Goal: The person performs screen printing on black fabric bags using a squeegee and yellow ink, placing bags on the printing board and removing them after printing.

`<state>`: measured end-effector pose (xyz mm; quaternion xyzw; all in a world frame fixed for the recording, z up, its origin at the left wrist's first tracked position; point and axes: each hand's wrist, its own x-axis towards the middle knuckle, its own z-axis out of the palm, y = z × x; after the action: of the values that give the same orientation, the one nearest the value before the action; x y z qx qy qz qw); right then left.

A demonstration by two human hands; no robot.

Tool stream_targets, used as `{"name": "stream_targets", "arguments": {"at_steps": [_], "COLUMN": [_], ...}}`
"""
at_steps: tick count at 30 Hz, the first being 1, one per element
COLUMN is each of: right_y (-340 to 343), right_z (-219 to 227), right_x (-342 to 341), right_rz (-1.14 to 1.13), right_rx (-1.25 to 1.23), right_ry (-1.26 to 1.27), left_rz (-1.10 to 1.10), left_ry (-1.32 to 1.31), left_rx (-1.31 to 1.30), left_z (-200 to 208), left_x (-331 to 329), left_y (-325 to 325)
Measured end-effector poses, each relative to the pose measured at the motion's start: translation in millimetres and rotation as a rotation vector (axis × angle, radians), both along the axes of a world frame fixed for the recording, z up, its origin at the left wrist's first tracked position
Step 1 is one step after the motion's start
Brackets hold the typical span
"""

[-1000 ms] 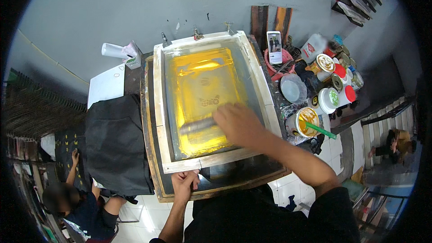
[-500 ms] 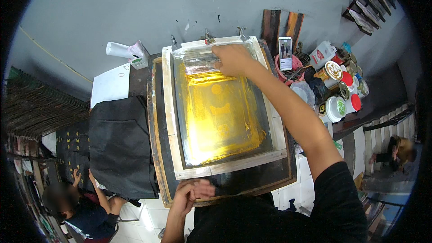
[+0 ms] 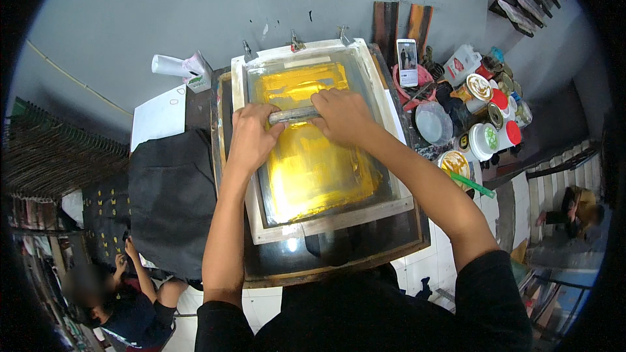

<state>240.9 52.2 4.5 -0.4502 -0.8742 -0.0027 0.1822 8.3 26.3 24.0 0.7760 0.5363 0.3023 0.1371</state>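
Both hands grip a squeegee [image 3: 295, 115] that lies across a screen printing frame [image 3: 336, 223]. My left hand [image 3: 253, 132] is closed on its left end, and my right hand [image 3: 343, 116] on its right end. Yellow ink [image 3: 313, 173] covers much of the mesh, thick along the lower edge and in a band above the squeegee. Faint printed shapes show through the ink below it. Metal clamps [image 3: 297, 42] stand along the frame's far edge. Under the frame is a dark board [image 3: 274, 264] with a wooden rim.
Black cloth [image 3: 173, 202] lies left of the board, near a white sheet [image 3: 160, 117]. Ink tubs [image 3: 484, 140] and cans crowd the right side, with a phone [image 3: 407, 62] propped beside a pink basket. A co-worker [image 3: 134, 306] sits at lower left; another person [image 3: 574, 212] sits far right.
My left hand has come up from below the frame onto the squeegee. The squeegee has moved from the far end toward me, with my right hand still on it.
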Motion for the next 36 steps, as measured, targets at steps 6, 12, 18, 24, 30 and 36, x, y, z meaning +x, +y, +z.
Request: {"name": "stream_targets", "arguments": {"at_steps": [6,12,18,24,30,36], "right_y": [-64.9,-146.5,-174.9,-179.1,-140.9,-45.3], "right_z": [9.0,-5.5,-8.6,13.8,129.5,230.3], "right_x": [1.6,15.2,21.0,26.7,20.5,21.8], "right_rz": [0.026,0.076,0.114,0.127,0.068,-0.009], "right_rx": [-0.123,-0.073,0.106,0.129,0.507,0.685], "right_ry": [-0.029,-0.027,-0.035,0.134,0.295,0.231], "left_rz": [-0.014,-0.069,-0.005,0.07,0.24,0.423], "left_ry": [0.028,0.026,0.205,0.273,-0.361,-0.263], "left_rx": [-0.094,-0.074,-0.115,0.327,0.524,-0.079], "left_z": [-1.9,-1.1,-26.0,-59.5,35.7,-3.9], "left_x": [-2.4,6.4,-13.5,-47.1,-21.2,-31.3], "left_y": [-65.8,-150.1,-198.6,-210.8,-164.9,-113.6]}}
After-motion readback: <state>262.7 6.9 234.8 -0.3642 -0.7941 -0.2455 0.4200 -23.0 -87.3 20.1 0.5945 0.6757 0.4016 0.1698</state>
